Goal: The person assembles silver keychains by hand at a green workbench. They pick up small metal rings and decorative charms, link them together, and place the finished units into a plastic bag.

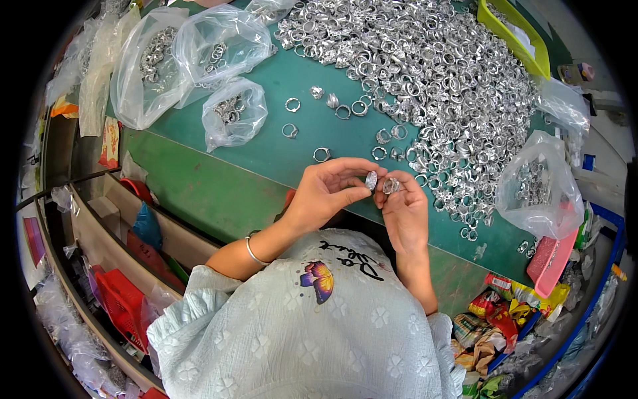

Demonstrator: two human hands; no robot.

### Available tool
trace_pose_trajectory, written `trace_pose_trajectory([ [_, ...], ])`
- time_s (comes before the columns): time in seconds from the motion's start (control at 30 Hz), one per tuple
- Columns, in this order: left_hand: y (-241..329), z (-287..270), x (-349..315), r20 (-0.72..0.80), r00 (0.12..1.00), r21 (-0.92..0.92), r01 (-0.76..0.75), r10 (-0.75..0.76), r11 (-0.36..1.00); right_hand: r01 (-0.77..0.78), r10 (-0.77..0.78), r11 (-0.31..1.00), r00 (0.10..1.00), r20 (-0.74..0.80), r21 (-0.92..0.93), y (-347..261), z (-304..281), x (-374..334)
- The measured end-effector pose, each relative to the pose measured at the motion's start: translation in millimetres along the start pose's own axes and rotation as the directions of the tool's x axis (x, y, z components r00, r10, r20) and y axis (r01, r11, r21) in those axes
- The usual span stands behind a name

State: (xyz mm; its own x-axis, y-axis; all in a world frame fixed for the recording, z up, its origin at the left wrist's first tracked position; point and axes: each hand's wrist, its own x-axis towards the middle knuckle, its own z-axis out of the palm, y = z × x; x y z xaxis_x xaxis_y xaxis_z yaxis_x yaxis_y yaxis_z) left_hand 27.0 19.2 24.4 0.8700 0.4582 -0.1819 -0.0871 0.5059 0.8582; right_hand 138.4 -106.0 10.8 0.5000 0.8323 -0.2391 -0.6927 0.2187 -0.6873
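My left hand [322, 193] pinches a silver ring [371, 180] between thumb and fingertips, above the near edge of the green table. Close beside it, my right hand [405, 216] has its fingers closed on another silver ring [391, 185]. The two rings are slightly apart. Beyond my hands several loose rings [321, 155] lie singly on the tabletop. A big heap of silver rings [425, 80] spreads from the far middle to the right, its near end just right of my right hand.
Clear plastic bags with rings stand at left, the nearest a small bag [234, 113]. Another bag [538, 179] sits at right, above a pink basket [553, 263]. A yellow-green tray [515, 40] stands far right. Open drawers [126, 233] flank me at left; a blue-rimmed bin [565, 359] holds wrappers.
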Motion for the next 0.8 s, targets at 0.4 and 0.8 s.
trace_pose_trajectory([
  [0.4, -7.3, -6.4, 1.1, 0.004, 0.934, 0.723, -0.249, 0.357, 0.644, 0.055, -0.099, 0.94, 0.989, -0.114, -0.336, -4.0, -3.6, -1.2],
  [0.8, -33.4, 12.4, 43.7, 0.143, 0.941, 0.985, -0.166, 0.308, 0.049, 0.219, -0.431, -0.25, 0.847, 0.311, -0.943, -18.4, -22.4, 2.2],
])
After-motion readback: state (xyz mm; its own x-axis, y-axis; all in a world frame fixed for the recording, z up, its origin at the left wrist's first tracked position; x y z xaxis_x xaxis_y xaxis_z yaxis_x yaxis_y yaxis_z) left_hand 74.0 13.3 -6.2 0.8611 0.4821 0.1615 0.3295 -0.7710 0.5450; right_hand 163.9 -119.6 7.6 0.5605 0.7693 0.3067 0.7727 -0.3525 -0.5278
